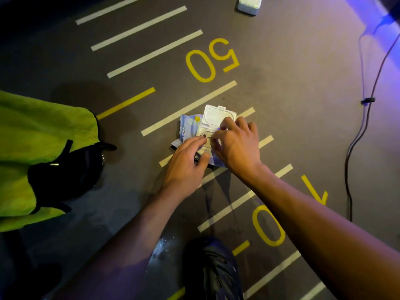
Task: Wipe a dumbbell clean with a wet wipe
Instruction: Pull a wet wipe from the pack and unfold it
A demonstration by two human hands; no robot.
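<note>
Early stage: the wet-wipe pack [190,126] lies on the floor [292,83] with its lid [217,115] flipped open, the left hand [186,161] steadying it with fingers spread, the right hand [236,144] pinching at the opening; no wipe is plainly drawn, and the dumbbell [65,172] beside the green cloth [39,135] remains unwiped.

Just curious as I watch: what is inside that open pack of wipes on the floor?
The wipes pack has its lid flipped up. The left hand and right hand cover the opening, so no wipe is visible.
</note>
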